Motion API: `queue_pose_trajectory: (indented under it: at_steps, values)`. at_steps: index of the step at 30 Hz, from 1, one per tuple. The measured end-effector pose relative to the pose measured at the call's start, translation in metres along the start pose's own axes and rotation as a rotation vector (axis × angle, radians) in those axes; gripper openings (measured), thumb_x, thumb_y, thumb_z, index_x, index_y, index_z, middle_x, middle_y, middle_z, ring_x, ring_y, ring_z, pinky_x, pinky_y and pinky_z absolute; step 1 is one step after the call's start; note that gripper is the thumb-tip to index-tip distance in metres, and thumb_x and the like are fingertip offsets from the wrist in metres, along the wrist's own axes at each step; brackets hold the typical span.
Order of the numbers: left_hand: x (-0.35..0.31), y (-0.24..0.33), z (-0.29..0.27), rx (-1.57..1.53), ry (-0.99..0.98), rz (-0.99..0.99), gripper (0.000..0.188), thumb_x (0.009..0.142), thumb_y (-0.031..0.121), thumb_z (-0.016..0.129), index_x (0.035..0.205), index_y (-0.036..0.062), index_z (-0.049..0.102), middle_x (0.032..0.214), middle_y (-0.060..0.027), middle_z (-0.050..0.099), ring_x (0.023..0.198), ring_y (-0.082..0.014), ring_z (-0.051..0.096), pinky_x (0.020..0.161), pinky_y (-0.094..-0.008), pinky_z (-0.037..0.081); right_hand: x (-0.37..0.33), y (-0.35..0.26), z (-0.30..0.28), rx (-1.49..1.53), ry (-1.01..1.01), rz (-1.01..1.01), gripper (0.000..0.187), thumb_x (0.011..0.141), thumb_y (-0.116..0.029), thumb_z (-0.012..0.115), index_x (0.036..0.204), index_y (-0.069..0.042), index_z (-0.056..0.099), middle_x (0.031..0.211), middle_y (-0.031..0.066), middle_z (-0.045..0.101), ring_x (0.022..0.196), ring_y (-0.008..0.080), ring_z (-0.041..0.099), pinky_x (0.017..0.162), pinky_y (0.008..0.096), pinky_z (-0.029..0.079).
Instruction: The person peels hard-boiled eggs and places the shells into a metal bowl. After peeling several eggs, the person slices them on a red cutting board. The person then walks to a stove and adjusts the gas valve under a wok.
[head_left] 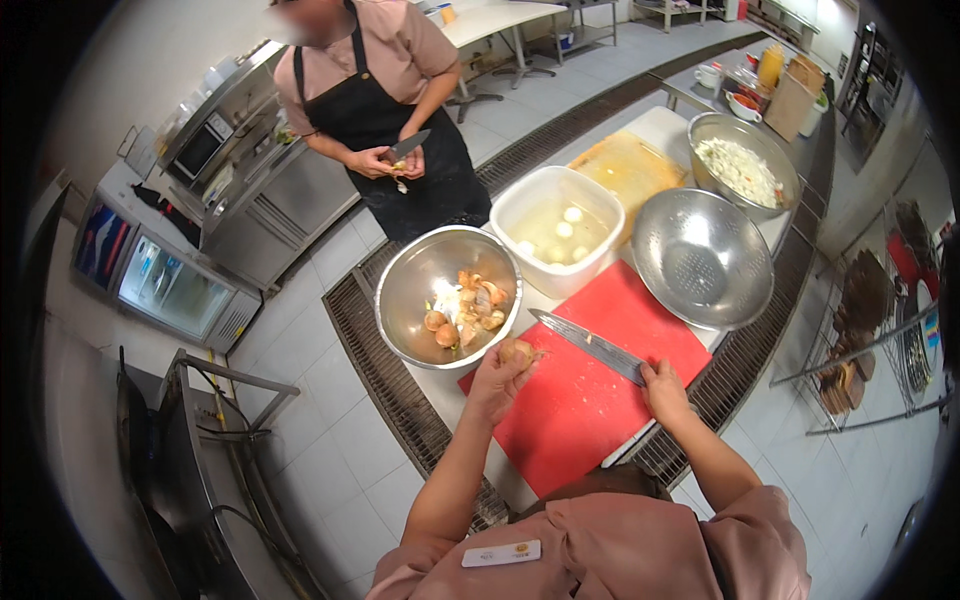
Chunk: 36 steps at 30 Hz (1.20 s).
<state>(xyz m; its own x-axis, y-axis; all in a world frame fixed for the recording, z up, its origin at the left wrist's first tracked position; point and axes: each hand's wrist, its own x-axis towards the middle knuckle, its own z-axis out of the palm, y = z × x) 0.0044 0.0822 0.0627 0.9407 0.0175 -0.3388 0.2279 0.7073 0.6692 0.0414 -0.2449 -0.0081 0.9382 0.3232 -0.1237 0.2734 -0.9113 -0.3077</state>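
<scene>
Pinched in my left hand is an onion with its brown skin on, held above the left edge of a red cutting board. My right hand grips the handle of a large kitchen knife, whose blade lies low over the board and points to the far left. Small scraps dot the board's surface. Just left of my left hand stands a steel bowl with unpeeled onions and loose skins. Behind the board, a white tub holds peeled onions in cloudy liquid.
An empty steel colander overlaps the board's far right. Beyond it are a bowl of chopped white vegetable and a yellowed board. Across the table a co-worker in a black apron holds a knife and a small item.
</scene>
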Motion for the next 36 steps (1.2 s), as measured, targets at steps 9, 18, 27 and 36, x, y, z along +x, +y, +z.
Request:
queue_pose_trajectory:
  at_steps: [9, 18, 27, 36]
  values:
    - [0.013, -0.123, -0.009, 0.478, 0.181, 0.142, 0.045, 0.083, 0.006, 0.073, 0.122, 0.0046, 0.05, 0.108, -0.0056, 0.057, 0.093, -0.0132, 0.058, 0.078, -0.0278, 0.05, -0.031, -0.007, -0.013, 0.134, -0.02, -0.007, 0.029, 0.085, -0.02, 0.057, 0.104, 0.001, 0.057, 0.114, 0.0265, 0.052, 0.092, 0.043, 0.062, 0.082, 0.0484, 0.052]
    - [-0.001, -0.131, -0.04, 0.926, 0.214, 0.299, 0.044, 0.077, 0.017, 0.079, 0.112, -0.0012, 0.058, 0.104, -0.0126, 0.056, 0.086, -0.0182, 0.059, 0.077, -0.0295, 0.05, -0.053, -0.015, -0.032, 0.094, -0.219, -0.11, 0.026, 0.097, -0.027, 0.046, 0.1, -0.002, 0.053, 0.078, 0.0195, 0.067, 0.077, 0.0384, 0.066, 0.064, 0.0501, 0.051]
    - [-0.005, -0.123, -0.025, 1.307, 0.302, 0.375, 0.038, 0.078, 0.021, 0.079, 0.103, -0.0021, 0.064, 0.092, -0.0098, 0.058, 0.076, -0.017, 0.054, 0.068, -0.0311, 0.046, -0.082, -0.042, -0.038, 0.222, -0.287, -0.13, 0.029, 0.099, -0.029, 0.043, 0.099, 0.0, 0.05, 0.074, 0.0236, 0.065, 0.073, 0.0421, 0.066, 0.064, 0.0531, 0.051]
    - [-0.008, -0.117, -0.012, 1.4, 0.297, 0.418, 0.04, 0.077, 0.023, 0.079, 0.104, -0.0018, 0.064, 0.083, -0.0111, 0.054, 0.077, -0.0232, 0.052, 0.07, -0.0353, 0.045, -0.081, -0.05, -0.027, 0.275, -0.385, -0.073, 0.03, 0.1, -0.027, 0.042, 0.101, 0.001, 0.049, 0.081, 0.0263, 0.066, 0.08, 0.0434, 0.065, 0.068, 0.0532, 0.05]
